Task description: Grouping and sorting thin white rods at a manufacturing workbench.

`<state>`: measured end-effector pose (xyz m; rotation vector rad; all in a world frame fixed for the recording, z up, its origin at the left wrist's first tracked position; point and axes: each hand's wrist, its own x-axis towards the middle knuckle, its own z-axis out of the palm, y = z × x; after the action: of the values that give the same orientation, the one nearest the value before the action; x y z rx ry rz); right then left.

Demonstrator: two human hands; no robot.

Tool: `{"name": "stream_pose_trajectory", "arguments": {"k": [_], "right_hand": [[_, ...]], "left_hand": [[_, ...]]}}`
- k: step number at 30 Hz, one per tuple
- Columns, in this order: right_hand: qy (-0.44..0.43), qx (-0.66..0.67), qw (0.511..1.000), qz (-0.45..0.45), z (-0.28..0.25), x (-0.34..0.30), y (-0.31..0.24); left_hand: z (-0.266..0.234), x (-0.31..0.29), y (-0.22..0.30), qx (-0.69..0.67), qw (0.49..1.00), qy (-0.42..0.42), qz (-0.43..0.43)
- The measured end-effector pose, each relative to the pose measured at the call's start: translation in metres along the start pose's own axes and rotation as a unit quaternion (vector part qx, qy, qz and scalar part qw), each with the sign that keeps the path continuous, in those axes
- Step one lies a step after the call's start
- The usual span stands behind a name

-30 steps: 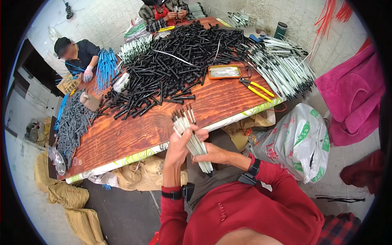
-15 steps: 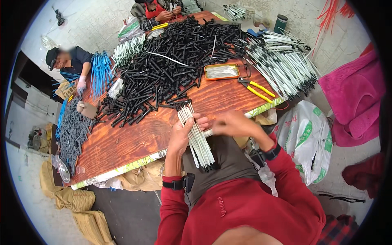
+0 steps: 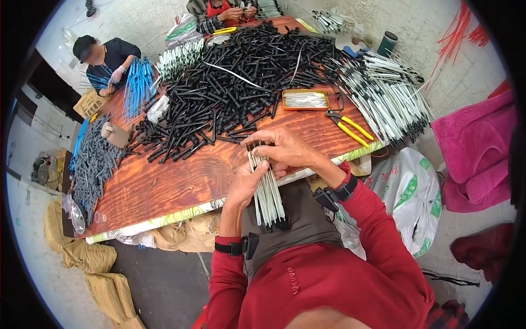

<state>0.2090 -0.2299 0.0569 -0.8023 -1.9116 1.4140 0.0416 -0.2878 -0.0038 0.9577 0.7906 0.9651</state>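
My right hand is back from three o'clock, bent over the tops of the white sticks; I can't tell if it pinches any. So both hands are at the bunch now. My left hand grips it over my lap, at six o'clock from the black pile. The sticks look thin, with dark ends (a bit uneven).

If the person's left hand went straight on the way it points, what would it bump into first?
Probably the right hand, which lies just beyond the left hand, at the upper end of the white stick bundle; depth between the hands is hard to judge.
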Motion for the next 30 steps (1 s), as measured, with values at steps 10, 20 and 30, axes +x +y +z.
{"name": "stream_pose_trajectory", "arguments": {"k": [10, 20, 30], "right_hand": [[0.053, -0.103, 0.988, -0.104, -0.001, 0.009, 0.030], [0.060, -0.096, 0.983, -0.143, -0.024, 0.009, 0.032], [0.190, -0.488, 0.852, -0.012, -0.157, 0.037, 0.116]], "left_hand": [[0.005, 0.010, -0.005, -0.031, 0.999, 0.011, 0.003], [0.019, 0.023, -0.012, -0.019, 0.998, 0.053, 0.024], [0.011, 0.017, -0.006, -0.026, 0.996, 0.084, -0.009]]}}
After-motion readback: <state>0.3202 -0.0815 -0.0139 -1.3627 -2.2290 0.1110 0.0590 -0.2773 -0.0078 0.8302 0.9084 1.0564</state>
